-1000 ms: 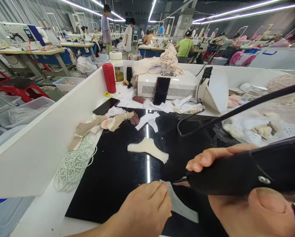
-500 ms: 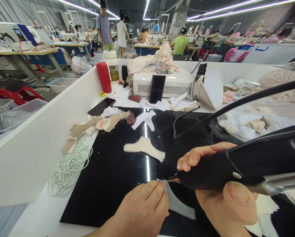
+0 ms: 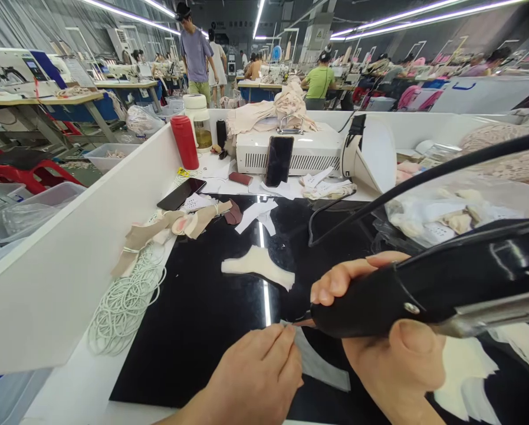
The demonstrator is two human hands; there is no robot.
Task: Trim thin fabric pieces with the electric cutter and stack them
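My left hand (image 3: 258, 369) is closed, fingers pinched over the upper left end of a sheer grey curved fabric piece (image 3: 321, 366) on the black board (image 3: 202, 330). Wrapped in my right hand (image 3: 397, 360) is a black corded handheld tool (image 3: 370, 301). Its thin coppery tip (image 3: 304, 323) points left and sits at the grey piece's upper edge, close to my left fingertips; whether it touches the cloth is hard to tell. Beyond my hands lies a cream shaped fabric piece (image 3: 258, 265). More cream pieces (image 3: 465, 372) lie to the right, partly behind my right wrist.
The tool's thick black cable (image 3: 423, 177) arcs across the right side. Pale green cord loops (image 3: 125, 301) and beige scraps (image 3: 144, 236) lie at the left, inside a white side wall (image 3: 78, 254). A white machine box (image 3: 250, 153), phone (image 3: 279, 159) and red bottle (image 3: 184, 141) stand behind.
My right hand and the tool have shifted slightly left, bringing the tip closer to my left fingers. The left hand stays on the grey piece. A person in the background has come nearer.
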